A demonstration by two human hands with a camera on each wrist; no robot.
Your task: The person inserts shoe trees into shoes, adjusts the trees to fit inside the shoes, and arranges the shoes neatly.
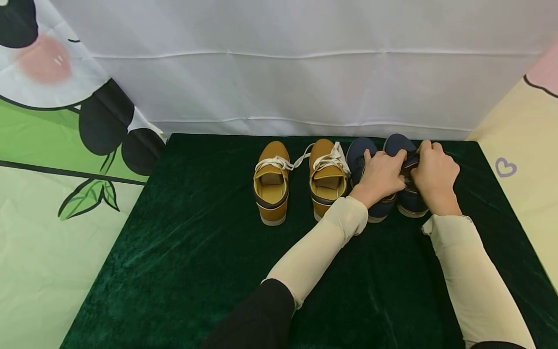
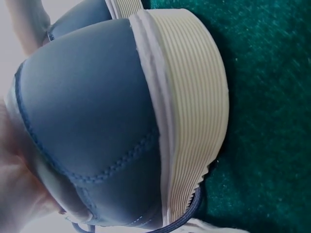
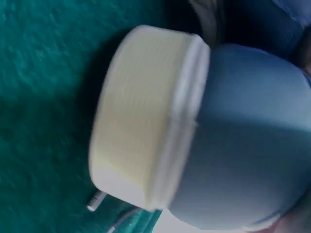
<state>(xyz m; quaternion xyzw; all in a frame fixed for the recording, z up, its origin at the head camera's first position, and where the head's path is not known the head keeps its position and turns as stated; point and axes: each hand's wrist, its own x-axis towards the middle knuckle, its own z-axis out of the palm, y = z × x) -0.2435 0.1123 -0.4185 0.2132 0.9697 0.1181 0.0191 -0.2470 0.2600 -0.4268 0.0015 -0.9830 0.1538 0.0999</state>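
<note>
Two navy lace-up shoes stand side by side at the far right of the dark green cloth, toes toward the back. My left hand point(image 1: 380, 173) grips the left navy shoe point(image 1: 360, 147) from above, its fingers over the lacing area. My right hand point(image 1: 437, 177) holds the right navy shoe point(image 1: 397, 142), thumb and fingers around its upper. In the left wrist view the blue heel point(image 2: 92, 97) and ribbed cream sole point(image 2: 194, 92) fill the middle. A similar heel point(image 3: 252, 131) shows blurred in the right wrist view, with a lace end point(image 3: 97, 200) beside the sole.
Left of the navy pair stand a tan shoe point(image 1: 273, 211) and a second tan shoe point(image 1: 321, 146), both with white laces, one lace stretching between them. Green velvet cloth point(image 1: 196, 271) covers the table. A white fabric wall point(image 1: 279, 87) rises behind its back edge.
</note>
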